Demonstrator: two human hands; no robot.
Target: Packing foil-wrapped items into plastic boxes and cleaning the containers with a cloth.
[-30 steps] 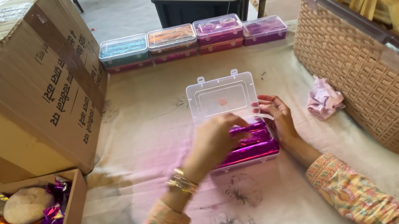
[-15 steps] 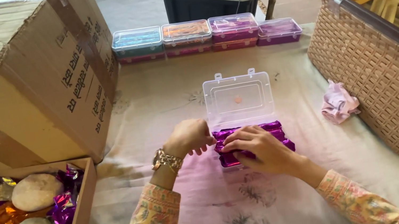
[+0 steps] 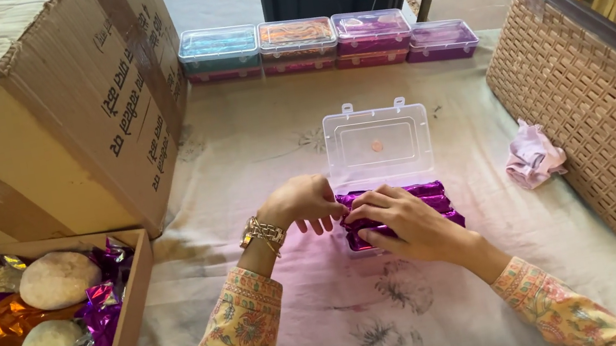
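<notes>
A small clear plastic box (image 3: 376,141) stands on the cloth-covered table with its lid hinged open and upright. Shiny purple foil (image 3: 427,196) fills its lower half. My right hand (image 3: 404,222) lies flat on the foil, pressing it down. My left hand (image 3: 303,203) pinches the foil's left edge at the box rim; a gold watch sits on that wrist.
A large cardboard box (image 3: 38,101) stands at the left. A low open carton (image 3: 27,337) at the near left holds coloured foils and two round stones. Several filled clear boxes (image 3: 323,41) line the far edge. A woven basket (image 3: 603,90) of wooden sticks stands right, beside a crumpled pink cloth (image 3: 532,155).
My right hand moved from the box's right side onto the foil on top. My left hand shifted to the box's left edge. The view tilted slightly.
</notes>
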